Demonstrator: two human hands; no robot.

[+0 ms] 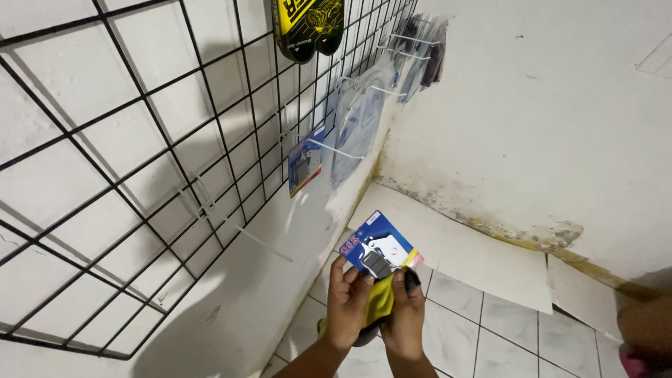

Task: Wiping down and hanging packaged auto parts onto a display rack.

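Two hands grip glossy blue blister card (380,250): left hand (348,297) and right hand (404,315) fingers pinching its lower edge over crumpled yellow cloth (380,301); black wire grid (175,161) alongside.

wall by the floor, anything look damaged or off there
Yes: the white wall's base is stained yellow-brown and crumbling along the tiled floor, and a flat white board lies loosely against it.

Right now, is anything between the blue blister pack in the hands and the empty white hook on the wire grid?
Nothing visible: open air separates the blue blister pack from the empty white hook.
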